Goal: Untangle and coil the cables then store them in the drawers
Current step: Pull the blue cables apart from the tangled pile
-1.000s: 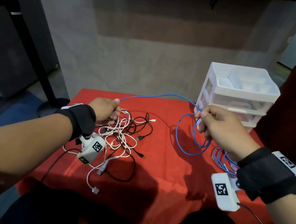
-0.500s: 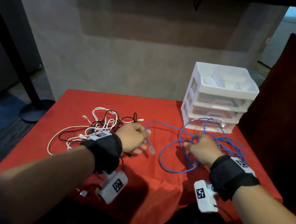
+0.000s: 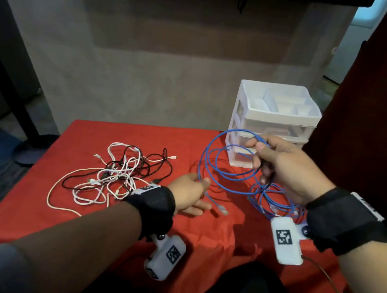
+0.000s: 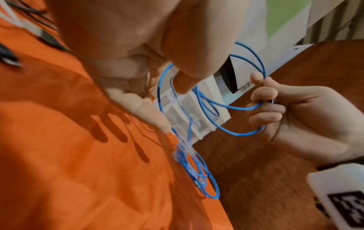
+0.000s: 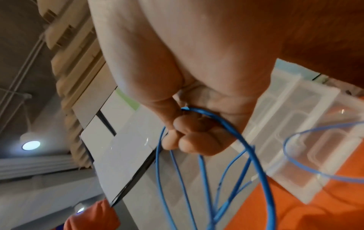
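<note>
My right hand (image 3: 276,159) grips a blue cable (image 3: 213,157) that hangs in a few loops in front of the white drawer unit (image 3: 275,118); its fingers (image 5: 197,133) curl round the strands. My left hand (image 3: 190,191) is lower and to the left, just above the red cloth. It pinches the same cable between thumb (image 4: 187,77) and forefinger, close to the clear plug (image 3: 222,210) at the free end. More blue cable (image 3: 274,204) lies bundled on the cloth below my right hand. A tangle of white and black cables (image 3: 117,170) lies at the left.
The red-covered table (image 3: 75,216) ends close to my body and drops off at the left. The drawer unit stands at the back right corner with its drawers closed and an open divided tray on top. A dark panel rises on the right.
My right hand has lifted the blue loops up in front of the drawers. My left hand has slid along the cable and stays low near the plug.
</note>
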The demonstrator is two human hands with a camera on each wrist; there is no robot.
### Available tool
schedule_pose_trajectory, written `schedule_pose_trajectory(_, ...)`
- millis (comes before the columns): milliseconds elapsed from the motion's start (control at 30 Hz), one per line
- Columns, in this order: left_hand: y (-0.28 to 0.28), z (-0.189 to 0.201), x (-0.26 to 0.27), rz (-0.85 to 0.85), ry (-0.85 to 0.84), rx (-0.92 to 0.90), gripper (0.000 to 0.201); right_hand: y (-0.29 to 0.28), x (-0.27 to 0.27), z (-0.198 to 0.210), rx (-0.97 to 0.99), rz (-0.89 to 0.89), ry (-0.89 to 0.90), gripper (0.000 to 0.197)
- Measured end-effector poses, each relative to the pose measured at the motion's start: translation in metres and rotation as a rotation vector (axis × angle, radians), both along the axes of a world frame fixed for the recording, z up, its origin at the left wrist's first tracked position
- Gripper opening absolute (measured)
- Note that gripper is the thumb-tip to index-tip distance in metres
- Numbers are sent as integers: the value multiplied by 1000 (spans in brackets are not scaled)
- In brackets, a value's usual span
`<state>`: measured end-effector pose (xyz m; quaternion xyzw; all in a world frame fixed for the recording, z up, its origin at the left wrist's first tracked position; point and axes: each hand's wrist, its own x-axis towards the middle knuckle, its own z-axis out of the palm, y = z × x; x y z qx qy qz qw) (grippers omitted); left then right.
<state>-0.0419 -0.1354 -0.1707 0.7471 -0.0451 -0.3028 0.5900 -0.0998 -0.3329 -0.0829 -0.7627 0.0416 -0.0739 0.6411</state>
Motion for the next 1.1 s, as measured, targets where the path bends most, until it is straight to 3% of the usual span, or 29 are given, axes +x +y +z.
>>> schedule_pose_trajectory(67,-14,10,0,13,-19,-92,25,-15,-5,8,44,4,-1,21)
schedule_pose_trajectory(133,-28,18,-3,19,93,-143,35,-30,-9,11,76,-28,2,22)
schedule_pose_trajectory(233,-43,21,-10,25,356,-318,20,-47,-17,6,151,-73,56,23)
schedule_pose_trajectory(367,-54,12,-9,147,407,-515,27,-60,-26,-21,54,-89,237,24)
schedule_pose_trajectory(500,-56,4,-14,123,163,-370,25,-59,-33,-51,-61,-120,353,25)
schedule_pose_trajectory(633,-52,-1,-19,50,-103,-327,21,-49,-29,-64,-130,-149,293,20)
schedule_pose_trajectory(733,-46,9,-20,28,-233,-358,27,-40,-25,-63,-254,-56,245,21)
schedule_pose_trajectory(933,-43,31,-4,103,-347,-364,37,-26,-26,-47,-114,182,110,40)
schedule_pose_trajectory(1100,-45,33,5,144,-297,-367,37,-30,-17,-51,101,124,57,17)
